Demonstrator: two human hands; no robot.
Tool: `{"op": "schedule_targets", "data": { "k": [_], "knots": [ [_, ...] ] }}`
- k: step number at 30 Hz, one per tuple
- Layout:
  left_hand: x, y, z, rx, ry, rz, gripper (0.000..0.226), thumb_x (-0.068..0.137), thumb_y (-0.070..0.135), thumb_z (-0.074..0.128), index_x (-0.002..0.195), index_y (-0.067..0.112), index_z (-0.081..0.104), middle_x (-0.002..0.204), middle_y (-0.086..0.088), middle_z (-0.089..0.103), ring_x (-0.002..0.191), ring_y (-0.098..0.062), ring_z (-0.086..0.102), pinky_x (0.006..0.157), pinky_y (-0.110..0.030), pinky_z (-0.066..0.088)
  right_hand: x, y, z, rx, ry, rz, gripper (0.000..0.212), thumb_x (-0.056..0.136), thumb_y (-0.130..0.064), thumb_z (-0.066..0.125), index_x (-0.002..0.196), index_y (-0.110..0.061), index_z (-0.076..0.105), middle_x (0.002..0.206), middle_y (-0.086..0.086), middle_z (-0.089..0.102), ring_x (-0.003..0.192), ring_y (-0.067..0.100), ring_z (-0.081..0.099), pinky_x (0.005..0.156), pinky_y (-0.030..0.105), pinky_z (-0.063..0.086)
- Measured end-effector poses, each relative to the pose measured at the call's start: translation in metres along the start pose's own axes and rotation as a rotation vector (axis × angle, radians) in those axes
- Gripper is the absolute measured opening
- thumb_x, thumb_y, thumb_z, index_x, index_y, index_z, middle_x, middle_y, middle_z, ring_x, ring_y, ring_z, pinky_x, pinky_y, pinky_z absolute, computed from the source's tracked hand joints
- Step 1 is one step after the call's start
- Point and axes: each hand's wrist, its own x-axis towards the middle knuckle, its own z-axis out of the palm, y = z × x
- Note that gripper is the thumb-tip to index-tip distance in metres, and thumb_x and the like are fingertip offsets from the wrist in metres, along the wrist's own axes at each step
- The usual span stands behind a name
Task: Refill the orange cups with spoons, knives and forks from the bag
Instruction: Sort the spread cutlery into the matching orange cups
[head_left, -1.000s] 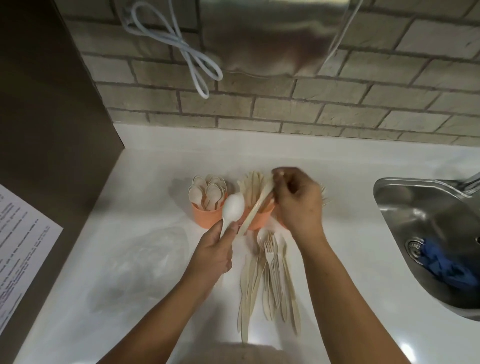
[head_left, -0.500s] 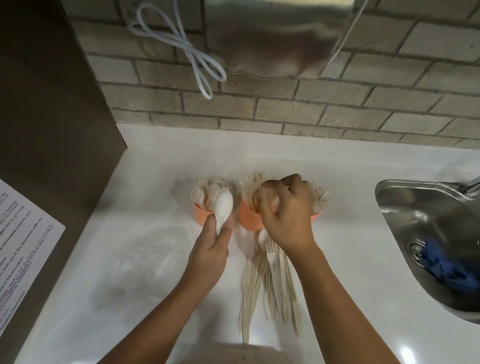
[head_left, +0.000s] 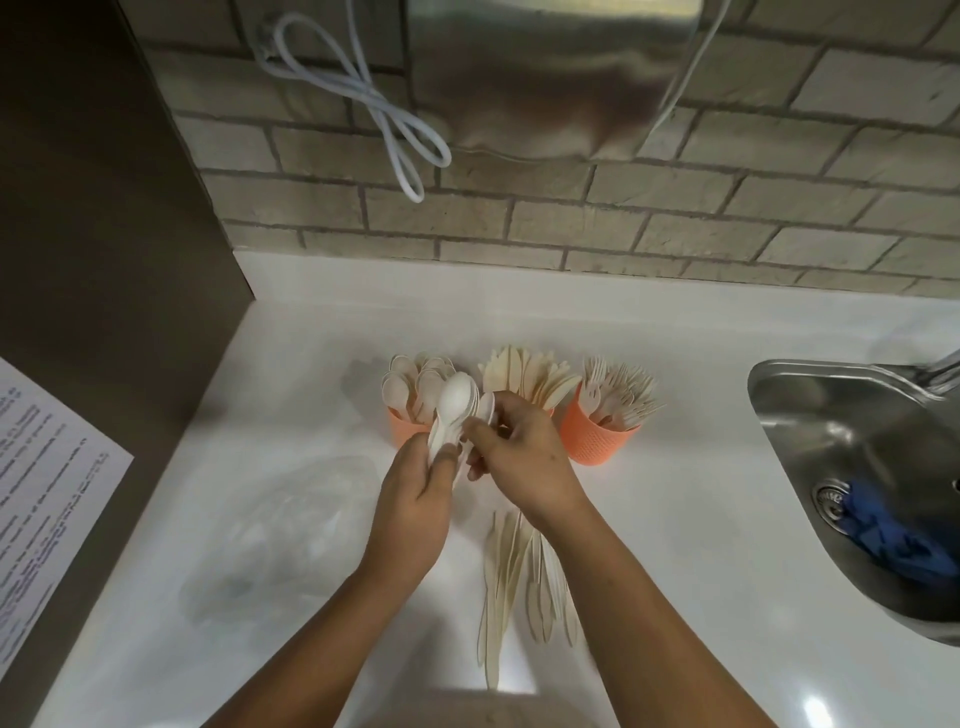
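Note:
Three orange cups stand in a row on the white counter. The left cup (head_left: 402, 434) holds spoons, the middle one's knives (head_left: 524, 376) show above my right hand, and the right cup (head_left: 597, 439) holds forks. My left hand (head_left: 415, 514) grips a small bunch of white spoons (head_left: 453, 400) just in front of the left cup. My right hand (head_left: 524, 460) meets it there, its fingertips pinching one spoon (head_left: 487, 408) at the bunch. A pile of loose wooden cutlery (head_left: 511, 587) lies under my right forearm.
A crumpled clear plastic bag (head_left: 280, 535) lies left of my hands. A steel sink (head_left: 831, 415) with a blue cloth (head_left: 883, 538) is at the right. A printed sheet (head_left: 47, 483) hangs on the dark panel at the left; a brick wall runs behind.
My right hand left the knife in the middle cup and came left to the spoons in my left hand. My left hand now holds the spoons closer to the left cup.

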Motion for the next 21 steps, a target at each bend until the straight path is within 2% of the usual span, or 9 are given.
{"op": "schedule_targets", "data": {
  "k": [2, 6, 9, 11, 14, 16, 18, 21],
  "knots": [
    [-0.001, -0.001, -0.002, -0.026, -0.034, 0.001, 0.015, 0.108, 0.025, 0.048, 0.099, 0.027, 0.06, 0.069, 0.008, 0.054, 0.061, -0.01, 0.048, 0.059, -0.026, 0.04, 0.003, -0.001, 0.0, -0.054, -0.026, -0.003, 0.017, 0.098, -0.011, 0.06, 0.097, 0.006, 0.059, 0.08, 0.031, 0.063, 0.057, 0.025, 0.065, 0.062, 0.045, 0.058],
    [-0.003, 0.004, -0.007, -0.176, -0.038, -0.105, 0.02, 0.109, 0.028, 0.046, 0.102, 0.034, 0.064, 0.068, 0.0, 0.054, 0.059, -0.016, 0.049, 0.054, -0.033, 0.043, 0.008, -0.007, 0.001, -0.051, -0.095, -0.032, 0.016, 0.101, -0.018, 0.063, 0.1, -0.002, 0.062, 0.073, 0.017, 0.068, 0.057, 0.026, 0.065, 0.064, 0.049, 0.059],
    [-0.002, 0.008, -0.013, -0.286, -0.05, -0.139, 0.024, 0.11, 0.029, 0.043, 0.107, 0.022, 0.066, 0.073, -0.008, 0.055, 0.061, -0.021, 0.05, 0.052, -0.033, 0.043, 0.014, -0.012, -0.001, 0.066, -0.18, -0.029, 0.018, 0.103, -0.012, 0.061, 0.106, 0.006, 0.059, 0.075, 0.014, 0.067, 0.062, 0.025, 0.063, 0.062, 0.041, 0.057],
    [0.0, 0.009, -0.016, -0.319, -0.043, -0.137, 0.029, 0.111, 0.033, 0.041, 0.11, 0.022, 0.067, 0.075, -0.015, 0.057, 0.06, -0.022, 0.051, 0.054, -0.036, 0.046, 0.015, -0.015, -0.002, 0.101, -0.206, -0.031, 0.016, 0.103, -0.008, 0.059, 0.107, 0.007, 0.059, 0.075, 0.012, 0.067, 0.06, 0.022, 0.062, 0.059, 0.034, 0.054],
    [0.001, 0.006, -0.021, -0.313, -0.006, -0.135, 0.032, 0.111, 0.033, 0.04, 0.111, 0.023, 0.07, 0.076, -0.02, 0.06, 0.056, -0.021, 0.054, 0.054, -0.034, 0.051, 0.021, -0.018, -0.002, 0.09, -0.093, -0.041, 0.006, 0.1, -0.002, 0.058, 0.102, 0.002, 0.062, 0.071, 0.013, 0.069, 0.054, 0.021, 0.063, 0.054, 0.032, 0.052],
    [0.003, 0.0, -0.023, -0.304, 0.039, -0.153, 0.03, 0.111, 0.032, 0.041, 0.111, 0.023, 0.069, 0.074, -0.013, 0.062, 0.055, -0.018, 0.055, 0.052, -0.03, 0.052, 0.03, -0.019, -0.002, 0.01, 0.041, -0.087, 0.003, 0.095, -0.003, 0.061, 0.097, -0.002, 0.063, 0.07, 0.016, 0.069, 0.055, 0.025, 0.066, 0.055, 0.037, 0.054],
    [0.004, -0.006, -0.025, -0.299, 0.101, -0.18, 0.026, 0.111, 0.03, 0.042, 0.112, 0.021, 0.066, 0.081, -0.006, 0.067, 0.055, -0.016, 0.054, 0.051, -0.028, 0.052, 0.04, -0.022, -0.002, -0.115, 0.169, -0.192, 0.004, 0.091, -0.008, 0.061, 0.093, -0.01, 0.063, 0.07, 0.013, 0.069, 0.061, 0.028, 0.068, 0.059, 0.04, 0.056],
    [0.005, -0.013, -0.03, -0.262, 0.195, -0.188, 0.023, 0.111, 0.028, 0.04, 0.109, 0.017, 0.06, 0.095, 0.002, 0.069, 0.054, -0.013, 0.052, 0.051, -0.028, 0.052, 0.053, -0.033, -0.001, -0.257, 0.313, -0.39, 0.017, 0.093, -0.008, 0.059, 0.107, -0.018, 0.062, 0.071, 0.001, 0.064, 0.066, 0.014, 0.063, 0.061, 0.025, 0.05]
  ]
}}
